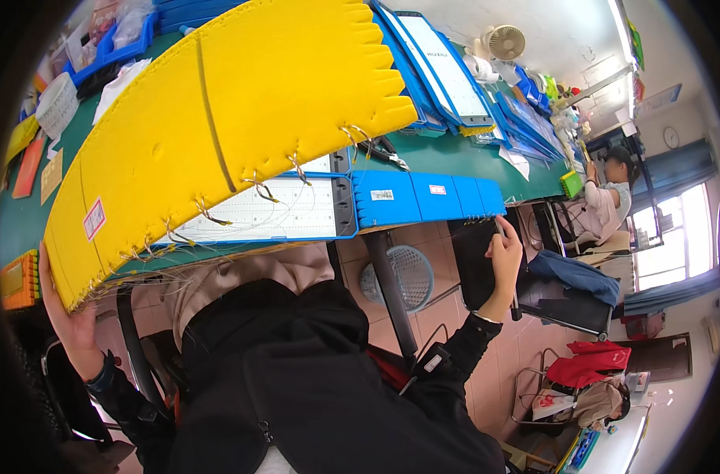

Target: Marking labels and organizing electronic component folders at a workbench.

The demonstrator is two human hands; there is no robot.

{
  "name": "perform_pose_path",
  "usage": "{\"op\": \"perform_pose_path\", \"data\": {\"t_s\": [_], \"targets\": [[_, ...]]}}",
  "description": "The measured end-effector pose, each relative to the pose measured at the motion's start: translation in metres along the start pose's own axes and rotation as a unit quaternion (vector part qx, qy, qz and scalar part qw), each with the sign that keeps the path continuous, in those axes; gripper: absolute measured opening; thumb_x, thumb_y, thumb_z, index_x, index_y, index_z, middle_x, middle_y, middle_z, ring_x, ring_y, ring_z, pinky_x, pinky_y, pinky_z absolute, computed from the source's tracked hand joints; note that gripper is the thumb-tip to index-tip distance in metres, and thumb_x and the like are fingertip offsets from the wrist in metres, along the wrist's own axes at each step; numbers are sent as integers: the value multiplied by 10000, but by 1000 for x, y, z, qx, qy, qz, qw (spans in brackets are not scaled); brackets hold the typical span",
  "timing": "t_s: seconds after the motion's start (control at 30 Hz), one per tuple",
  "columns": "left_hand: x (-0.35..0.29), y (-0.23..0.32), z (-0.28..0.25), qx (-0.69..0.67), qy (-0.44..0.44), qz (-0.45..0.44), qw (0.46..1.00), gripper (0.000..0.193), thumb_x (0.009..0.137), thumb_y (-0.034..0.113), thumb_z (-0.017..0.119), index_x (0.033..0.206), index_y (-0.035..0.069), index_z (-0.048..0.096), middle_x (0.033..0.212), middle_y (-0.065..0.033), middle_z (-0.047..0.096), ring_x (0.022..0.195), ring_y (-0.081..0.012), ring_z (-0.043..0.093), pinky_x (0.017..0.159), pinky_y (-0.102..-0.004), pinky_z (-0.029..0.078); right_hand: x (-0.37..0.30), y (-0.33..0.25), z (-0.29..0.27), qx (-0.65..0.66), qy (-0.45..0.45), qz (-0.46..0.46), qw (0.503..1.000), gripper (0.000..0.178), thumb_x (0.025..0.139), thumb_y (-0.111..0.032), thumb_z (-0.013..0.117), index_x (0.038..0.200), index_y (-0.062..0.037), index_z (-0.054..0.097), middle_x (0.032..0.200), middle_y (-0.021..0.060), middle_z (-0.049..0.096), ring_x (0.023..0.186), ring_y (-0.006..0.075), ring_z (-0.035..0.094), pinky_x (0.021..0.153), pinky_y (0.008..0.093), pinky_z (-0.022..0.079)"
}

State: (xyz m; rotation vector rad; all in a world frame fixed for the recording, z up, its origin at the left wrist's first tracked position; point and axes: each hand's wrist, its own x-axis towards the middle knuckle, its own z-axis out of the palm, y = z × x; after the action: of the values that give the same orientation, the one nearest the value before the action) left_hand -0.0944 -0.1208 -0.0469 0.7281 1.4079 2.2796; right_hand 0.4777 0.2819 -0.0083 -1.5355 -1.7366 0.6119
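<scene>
A large curved yellow foam board [150, 134] rises in front of me, with a dark line across it, a scalloped right end and fine wires with looped tufts along its lower edge. My left hand [71, 320] grips its lower left corner, fingers partly hidden beneath. Behind it lies a white panel with a blue-and-black frame [297, 207]. A long blue foam strip [431, 197] with pale labels extends right from the panel. At the strip's right end, my right hand [506, 257] has curled fingers pinching something slim that I cannot make out.
On the green table [447, 154] lie black-handled pliers [384, 150] and stacked blue-framed panels [435, 67]. A small fan [504, 42] stands at the back. Under the table edge is a light-blue wastebasket [403, 278]. Another person [610, 197] sits farther right.
</scene>
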Motion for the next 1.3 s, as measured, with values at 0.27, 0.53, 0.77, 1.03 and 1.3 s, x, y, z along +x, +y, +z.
{"op": "perform_pose_path", "data": {"t_s": [0.27,0.53,0.77,1.03,1.3], "targets": [[-1,1,4,-1,10,1,1000,444,990,83,397,1430,65,336,1468,-114,351,1183,-254,550,839,-332,574,4,5,1,-2,8,14,1000,457,810,-25,475,1257,-14,567,533,9,513,464,57,478,471,208,391],[-1,9,2,-67,39,-55,995,424,1003,112,380,1424,69,353,1467,-119,358,1226,-268,513,908,-364,538,5,11,8,-10,17,36,999,447,847,-54,491,1292,-24,527,568,33,561,500,82,519,507,230,422],[-1,10,47,-153,104,-143,972,398,1014,184,393,1383,34,406,1398,-122,457,1219,-236,522,967,-356,487,-30,-105,32,147,29,-118,982,467,1020,-330,381,1323,11,482,1117,152,623,1026,171,591,879,285,454],[3,24,96,-129,70,-215,966,403,968,314,512,1243,20,523,1191,-89,613,1050,-169,624,868,-289,509,-83,-206,60,411,-434,-55,800,628,1006,-466,281,1361,40,396,1246,184,580,1157,295,563,964,486,424],[34,68,148,-287,-191,-158,925,533,1015,371,309,1359,-27,387,1291,-192,540,1214,-280,530,948,-344,480,28,-236,35,606,-401,-77,682,311,962,-196,430,1122,44,547,1035,180,660,881,256,660,767,375,532]]}}
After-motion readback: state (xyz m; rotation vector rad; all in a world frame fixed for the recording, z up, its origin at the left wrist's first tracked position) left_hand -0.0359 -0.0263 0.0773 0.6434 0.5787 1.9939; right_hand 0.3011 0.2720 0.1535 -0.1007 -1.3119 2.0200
